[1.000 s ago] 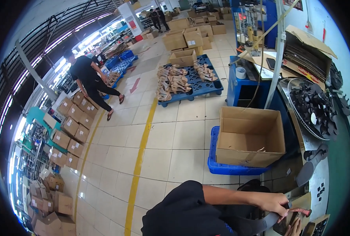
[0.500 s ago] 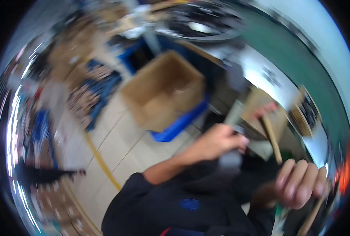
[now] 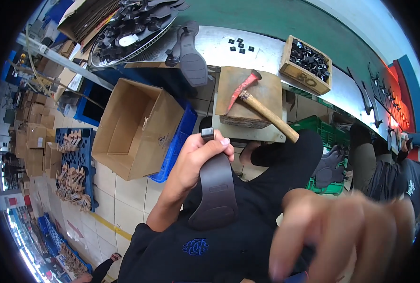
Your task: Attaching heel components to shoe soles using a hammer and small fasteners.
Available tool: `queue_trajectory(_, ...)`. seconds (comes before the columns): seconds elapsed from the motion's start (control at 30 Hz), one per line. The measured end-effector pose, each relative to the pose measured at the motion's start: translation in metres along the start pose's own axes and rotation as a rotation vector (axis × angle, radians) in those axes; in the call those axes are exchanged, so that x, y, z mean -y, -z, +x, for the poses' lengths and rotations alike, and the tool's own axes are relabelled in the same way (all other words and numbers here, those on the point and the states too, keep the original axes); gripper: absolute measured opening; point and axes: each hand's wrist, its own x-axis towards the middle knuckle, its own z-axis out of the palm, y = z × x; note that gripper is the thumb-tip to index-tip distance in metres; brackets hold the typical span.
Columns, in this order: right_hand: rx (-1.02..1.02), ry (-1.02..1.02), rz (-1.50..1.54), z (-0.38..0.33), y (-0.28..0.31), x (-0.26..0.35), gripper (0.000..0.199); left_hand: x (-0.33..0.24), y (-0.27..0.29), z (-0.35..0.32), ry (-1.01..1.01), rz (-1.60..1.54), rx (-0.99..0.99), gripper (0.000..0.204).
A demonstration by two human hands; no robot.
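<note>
My left hand (image 3: 198,158) is closed around the heel end of a dark brown shoe sole (image 3: 218,188). Its wider front part hangs down before my dark shirt, and a small black heel tip (image 3: 207,134) sticks up above the fingers. Large, blurred and close to the camera, my right hand (image 3: 337,231) hangs at the lower right with bent fingers; what lies under them is hidden. A hammer (image 3: 266,113) with a red head and wooden handle rests on a thick wooden block (image 3: 229,82) beyond my hands, its handle end reaching over my knee.
Small black pieces (image 3: 240,45) lie on the metal bench beside a wooden box (image 3: 309,80) full of more. A sole (image 3: 191,59) overhangs the bench edge near a heaped tray (image 3: 139,54). Left stands a cardboard box (image 3: 120,127); right, a green crate (image 3: 321,129) and another person (image 3: 413,174).
The view has swung right and steadied. My left hand still grips the sole, now upright before my chest. The right hand has come nearer the camera and lower in the picture.
</note>
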Motion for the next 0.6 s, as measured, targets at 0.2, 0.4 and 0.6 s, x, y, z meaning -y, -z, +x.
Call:
queue_trajectory(0.2, 0.144, -0.387, -0.204, -0.015, 0.07, -0.058, 0.033, 0.001, -0.033, -0.003, 0.156, -0.014, 0.166, 0.022)
queue_trajectory(0.4, 0.181, -0.593, 0.253, -0.07, 0.08, -0.085, 0.053, 0.0, -0.059, -0.004, 0.305, 0.101, 0.336, 0.03)
queue_trajectory(0.6, 0.219, -0.442, 0.381, -0.079, 0.083, -0.075, 0.055, 0.003, -0.075, -0.002, 0.368, 0.102, 0.451, 0.022)
